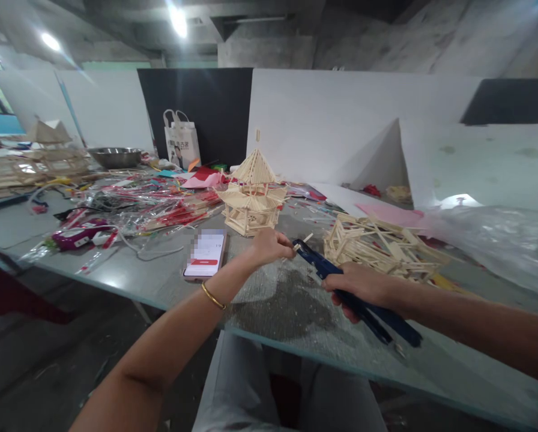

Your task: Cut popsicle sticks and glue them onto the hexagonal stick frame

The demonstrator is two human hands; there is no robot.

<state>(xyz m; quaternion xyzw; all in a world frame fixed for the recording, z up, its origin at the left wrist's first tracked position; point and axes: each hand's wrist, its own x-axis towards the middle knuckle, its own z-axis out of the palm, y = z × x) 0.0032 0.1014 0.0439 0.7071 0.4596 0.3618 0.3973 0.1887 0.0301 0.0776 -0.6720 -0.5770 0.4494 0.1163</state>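
Note:
My left hand (271, 246) pinches a thin wooden stick (305, 239) above the grey table. The stick lies at the jaws of a dark blue cutting tool (313, 258). Around the tool's handles the fingers of my right hand (354, 287) are wrapped. Just behind my left hand stands a small wooden pagoda model (253, 201) with a pointed roof. A loose heap of wooden sticks and frames (381, 246) lies beyond my right hand. On the left, near my left forearm, rests a phone (206, 255) with its screen lit.
Plastic-wrapped red stick packets (161, 207) and a purple-and-white item (82, 235) with a cable cover the left side. Farther back are a metal bowl (116, 157) and a white bag (182, 144). Clear plastic wrap (498, 240) lies at the right. The table's front edge (296, 354) runs before my legs.

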